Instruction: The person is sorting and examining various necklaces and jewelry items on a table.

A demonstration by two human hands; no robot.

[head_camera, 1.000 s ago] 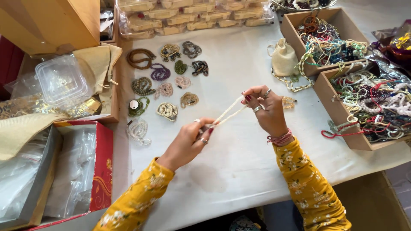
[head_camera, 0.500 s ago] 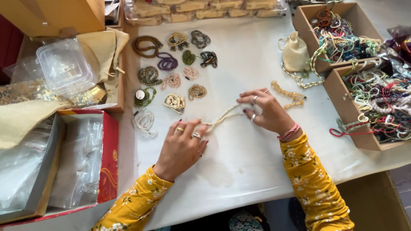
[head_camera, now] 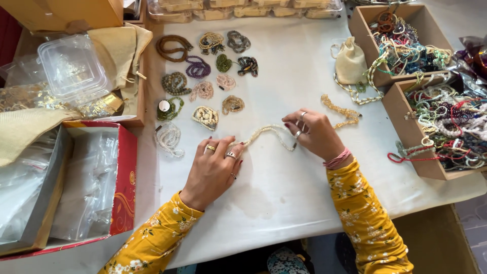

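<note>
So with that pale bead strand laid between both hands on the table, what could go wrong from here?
1. The pale bead strand lies loosely curved between the left hand and right hand; pulling one end could drag it out of shape.
2. The yellow bead strand lies right beside the right hand and might get swept or tangled.
3. The coiled clear bracelet sits near the left hand, so a sideways move could nudge it.

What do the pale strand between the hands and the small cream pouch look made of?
Pale beaded strand: small glossy cream beads, likely stone or glass, strung on cord; it lies limp in a curve.
Small cream drawstring pouch: matte woven fabric, soft folds, gathered top.
</note>
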